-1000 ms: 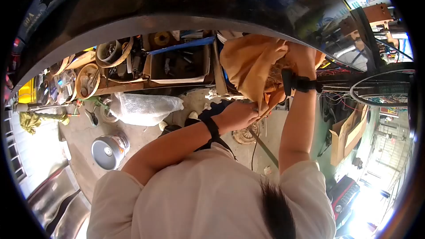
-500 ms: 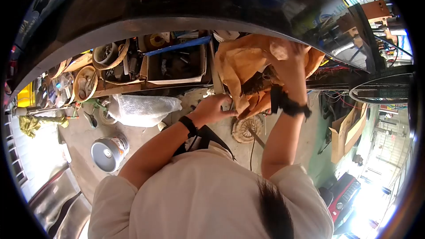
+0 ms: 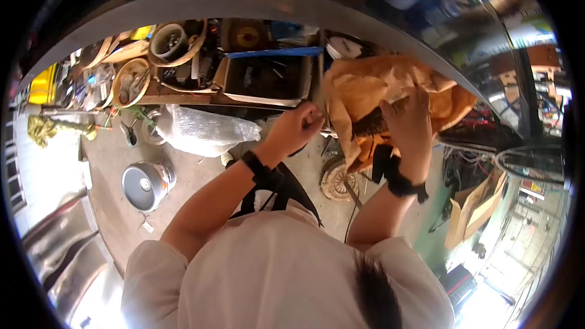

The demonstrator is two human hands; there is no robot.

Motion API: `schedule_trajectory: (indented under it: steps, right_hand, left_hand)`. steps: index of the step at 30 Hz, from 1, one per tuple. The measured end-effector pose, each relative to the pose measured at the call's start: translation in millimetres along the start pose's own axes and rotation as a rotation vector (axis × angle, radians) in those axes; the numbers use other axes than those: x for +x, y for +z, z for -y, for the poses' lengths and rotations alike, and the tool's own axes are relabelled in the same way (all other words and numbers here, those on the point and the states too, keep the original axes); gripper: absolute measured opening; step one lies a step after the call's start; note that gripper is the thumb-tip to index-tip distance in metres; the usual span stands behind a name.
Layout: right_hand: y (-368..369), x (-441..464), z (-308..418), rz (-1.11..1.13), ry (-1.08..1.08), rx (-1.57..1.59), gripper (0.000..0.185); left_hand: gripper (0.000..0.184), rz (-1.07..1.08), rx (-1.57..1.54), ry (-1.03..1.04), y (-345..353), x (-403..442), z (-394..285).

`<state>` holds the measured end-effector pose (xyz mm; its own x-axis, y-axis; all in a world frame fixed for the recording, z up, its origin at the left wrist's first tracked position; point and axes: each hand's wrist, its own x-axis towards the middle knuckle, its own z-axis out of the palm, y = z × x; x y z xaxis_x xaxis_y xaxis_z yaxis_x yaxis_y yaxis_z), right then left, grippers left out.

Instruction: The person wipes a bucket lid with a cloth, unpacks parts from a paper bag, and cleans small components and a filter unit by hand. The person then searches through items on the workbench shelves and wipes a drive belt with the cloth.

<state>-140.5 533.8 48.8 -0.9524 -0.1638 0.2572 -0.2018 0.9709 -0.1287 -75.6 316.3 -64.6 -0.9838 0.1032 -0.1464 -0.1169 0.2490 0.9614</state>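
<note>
An orange-brown crumpled paper bag (image 3: pixel 365 85) lies open on the cluttered shelf, with dark contents visible inside. Over its mouth is my right hand (image 3: pixel 408 119), its fingers apart and pointing into the bag; nothing shows in its grip. My left hand (image 3: pixel 297 128) is left of the bag, near the front edge of an open cardboard box (image 3: pixel 268 94). Its fingers are curled together, and what they hold, if anything, is too small to make out. Both wrists wear black bands.
Round baskets of small parts (image 3: pixel 131 82) line the shelf at left. Below are a bubble-wrapped bundle (image 3: pixel 204 131), a grey-lidded bucket (image 3: pixel 146 186) and a round ribbed metal part (image 3: pixel 338 181). A cardboard carton (image 3: pixel 475 210) stands at right. A dark edge (image 3: pixel 244 0) spans the top.
My left hand has let go of the bag's edge, moved left and curled up. My right hand has drawn back from the bag's far side to over its opening. The camera view has shifted.
</note>
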Motion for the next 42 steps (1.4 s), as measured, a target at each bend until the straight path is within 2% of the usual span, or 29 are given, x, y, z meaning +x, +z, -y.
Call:
schedule_trajectory:
  steps: [3,4,6,7,9,11,13,14,15,17,20,23,24,26,27,29,30,33,37,38,41,42]
  right_hand:
    - [-47.7,5.0,59.0,0.321,0.126,0.329,0.041]
    - [-50.7,7.6,72.7,0.318,0.025,0.387,0.039]
    - [-51.7,7.3,98.5,0.313,-0.173,0.501,0.035]
    - [-40.7,7.6,113.3,0.346,-0.227,0.578,0.036]
    - [7.0,7.4,145.2,0.427,-0.343,0.736,0.038]
    - [78.0,-11.1,173.1,0.702,-0.318,0.914,0.044]
    - [127.5,-50.0,199.0,0.796,-0.551,0.609,0.059]
    - [147.0,-73.9,217.4,0.854,-0.658,0.553,0.059]
    - [157.0,-96.3,240.4,0.902,-0.751,0.565,0.060]
    - [176.5,-140.2,280.3,1.067,-0.894,0.839,0.057]
    - [184.7,-205.1,343.0,1.187,-0.694,0.833,0.048]
    - [197.7,-242.4,402.6,1.254,-0.766,0.624,0.034]
    - [200.9,-251.6,421.7,1.248,-0.825,0.396,0.033]
    - [201.3,-276.8,462.4,1.259,-0.821,0.456,0.032]
    - [203.4,-291.2,481.7,1.298,-0.804,0.463,0.033]
    - [194.4,-328.3,518.6,1.351,-0.902,0.676,0.030]
    - [190.5,-347.4,537.6,1.380,-0.944,0.782,0.030]
    - [203.5,-407.1,589.3,1.371,-1.229,0.636,0.038]
    - [179.6,-475.9,665.3,1.120,-1.380,0.517,0.035]
    - [174.1,-485.5,687.3,1.248,-1.346,0.429,0.042]
    - [179.6,-513.4,741.4,1.272,-1.423,0.429,0.047]
    - [183.8,-524.7,759.5,1.322,-1.387,0.538,0.048]
  left_hand:
    - [0.021,-0.053,-0.018,-0.087,-18.8,-29.7,30.3]
    - [0.021,-0.140,-0.056,-0.043,-23.4,-41.7,47.5]
    - [0.021,-0.198,-0.133,-0.165,-41.4,-64.6,69.3]
    - [0.021,-0.229,-0.147,-0.242,-54.5,-76.0,72.3]
    - [0.024,-0.323,-0.313,-0.235,-72.2,-98.0,101.5]
    - [0.029,-0.319,-0.467,-0.283,-101.9,-123.3,100.9]
    - [0.032,-0.314,-0.578,-0.244,-122.6,-148.6,102.9]
    - [0.038,-0.255,-0.556,-0.199,-132.6,-165.2,108.0]
    - [0.043,-0.210,-0.642,-0.186,-142.7,-182.5,95.2]
    - [0.045,-0.159,-0.694,-0.126,-159.0,-226.3,91.3]
    - [0.046,-0.315,-0.620,-0.106,-179.0,-302.7,125.8]
    - [0.041,-0.562,-0.469,-0.200,-203.6,-387.8,162.5]
    - [0.040,-0.656,-0.357,-0.230,-207.9,-414.4,179.6]
    - [0.034,-0.822,-0.179,-0.265,-212.0,-467.6,210.0]
    - [0.033,-0.820,-0.098,-0.317,-212.4,-495.2,224.0]
    - [0.032,-0.810,0.072,-0.418,-219.4,-545.5,246.2]
    - [0.027,-0.836,0.003,-0.468,-222.9,-569.4,248.3]
    - [0.021,-1.045,-0.164,-0.661,-225.7,-632.8,269.5]
    - [0.020,-1.289,-0.192,-0.713,-237.4,-686.4,293.4]
    - [0.022,-1.301,-0.224,-0.761,-240.8,-698.8,298.3]
    - [0.027,-1.322,-0.264,-0.922,-274.2,-738.2,309.9]
    - [0.029,-1.326,-0.266,-0.997,-288.8,-752.3,307.8]
